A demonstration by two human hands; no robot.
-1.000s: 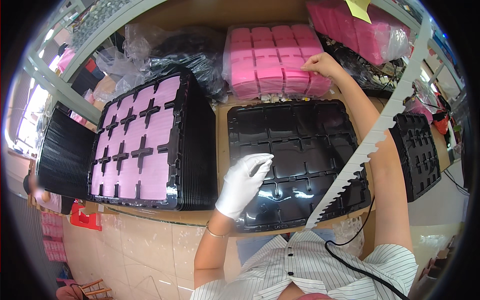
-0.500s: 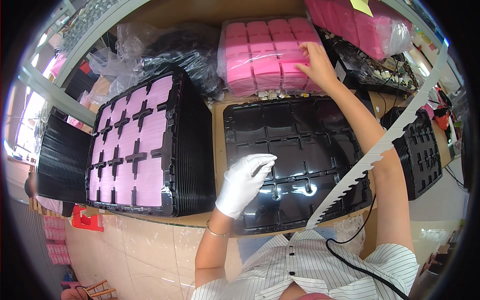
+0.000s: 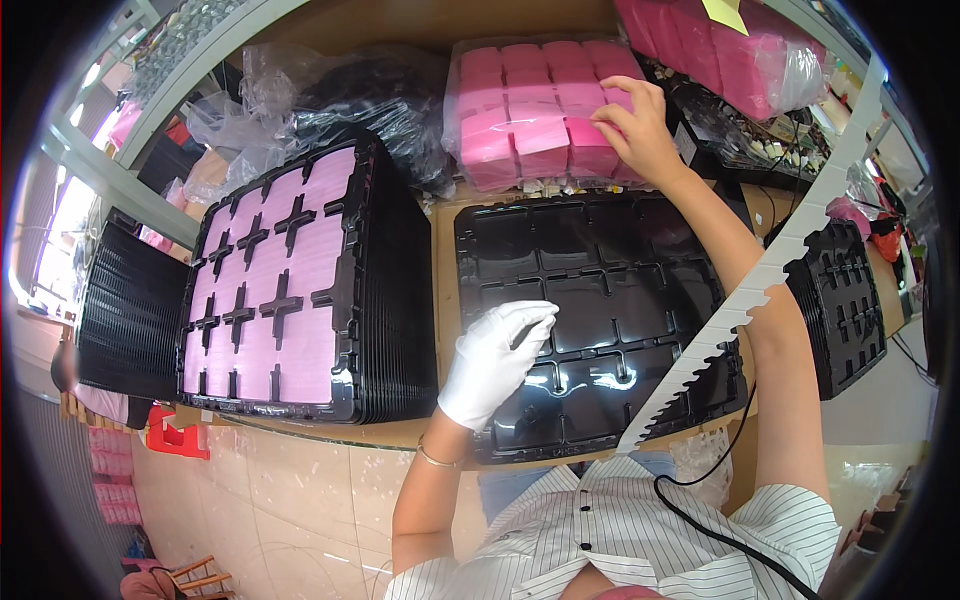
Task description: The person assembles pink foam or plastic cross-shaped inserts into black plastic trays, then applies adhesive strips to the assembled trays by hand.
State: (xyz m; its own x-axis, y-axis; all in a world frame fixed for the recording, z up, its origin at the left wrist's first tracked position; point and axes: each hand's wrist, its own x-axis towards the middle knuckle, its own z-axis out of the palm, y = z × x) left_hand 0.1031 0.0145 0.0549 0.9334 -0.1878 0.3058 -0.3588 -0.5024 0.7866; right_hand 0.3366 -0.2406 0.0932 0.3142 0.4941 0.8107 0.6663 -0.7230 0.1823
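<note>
My left hand (image 3: 497, 362), in a white glove, hovers over the near left part of a black molded plastic tray (image 3: 640, 320). Its thumb and fingertips come together in a loose pinch, and I see nothing between them. My bare right hand (image 3: 640, 128) reaches far forward to stacks of pink foam sheets (image 3: 540, 95) in a clear plastic bag. Its fingers are curved and apart, near the right side of the stacks. One pink piece (image 3: 541, 140) in the front row sits tilted. The tray's cells hold no pink sheets.
To the left stands a tall stack of black trays (image 3: 395, 290), its top cells lined with pale pink sheets. More black trays stand at the far left (image 3: 135, 310) and right (image 3: 845, 300). A white serrated strip (image 3: 720, 345) crosses the view. Behind lies a dark plastic bag (image 3: 375, 110).
My right hand stays by the pink stacks, and its fingers have lifted and curled. A pink piece in the front row now sits tilted. My left hand keeps its pinch over the tray.
</note>
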